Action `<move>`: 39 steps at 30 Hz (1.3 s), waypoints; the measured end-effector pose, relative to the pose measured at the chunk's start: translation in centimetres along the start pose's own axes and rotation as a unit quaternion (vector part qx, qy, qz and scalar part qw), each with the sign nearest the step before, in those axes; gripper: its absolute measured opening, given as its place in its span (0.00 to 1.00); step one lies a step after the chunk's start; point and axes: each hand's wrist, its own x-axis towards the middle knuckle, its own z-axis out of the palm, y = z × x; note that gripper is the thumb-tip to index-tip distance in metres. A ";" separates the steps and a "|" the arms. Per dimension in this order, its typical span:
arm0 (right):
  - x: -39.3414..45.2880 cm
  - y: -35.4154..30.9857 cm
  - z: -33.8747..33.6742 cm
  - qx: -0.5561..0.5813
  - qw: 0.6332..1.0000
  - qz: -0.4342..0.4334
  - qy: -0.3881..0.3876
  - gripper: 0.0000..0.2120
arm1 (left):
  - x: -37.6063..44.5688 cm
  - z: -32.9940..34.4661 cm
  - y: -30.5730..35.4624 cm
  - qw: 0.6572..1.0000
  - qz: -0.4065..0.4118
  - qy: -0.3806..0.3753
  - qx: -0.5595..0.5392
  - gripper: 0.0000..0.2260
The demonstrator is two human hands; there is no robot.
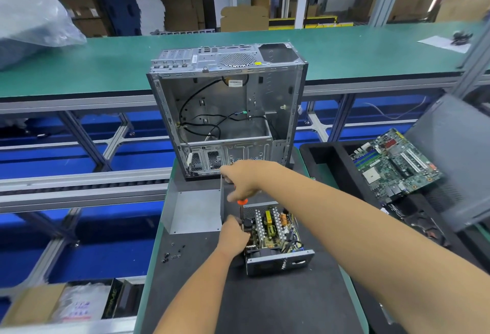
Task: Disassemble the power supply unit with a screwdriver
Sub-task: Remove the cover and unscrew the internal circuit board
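The power supply unit (275, 238) lies open on the black mat, its circuit board, heat sinks and coils exposed. Its removed grey metal cover (195, 210) lies just to the left. My right hand (245, 178) grips the orange-handled screwdriver (241, 202), held upright over the unit's far left corner; most of the handle is hidden in my fist. My left hand (233, 235) holds the left edge of the unit, fingers curled on it. Several small black screws (172, 253) lie loose on the mat to the left.
An emptied computer case (228, 111) stands upright right behind the unit. A black foam tray (326, 158) at right holds a green motherboard (395, 164), with a grey side panel (450, 158) leaning beside it. A green conveyor table (106, 63) runs behind.
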 end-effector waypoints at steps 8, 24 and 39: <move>0.3 -0.1 0.0 0.037 0.999 -0.032 -0.002 0.12 | 0.4 -0.2 0.0 0.999 -0.026 -0.013 -0.027 0.14; -0.2 0.1 -0.5 0.057 0.997 -0.057 -0.008 0.12 | 0.5 -0.5 0.3 0.999 -0.035 -0.029 0.010 0.15; 0.0 0.2 0.0 0.037 0.999 -0.024 0.003 0.10 | 0.2 -0.7 0.6 0.999 -0.037 -0.039 0.004 0.15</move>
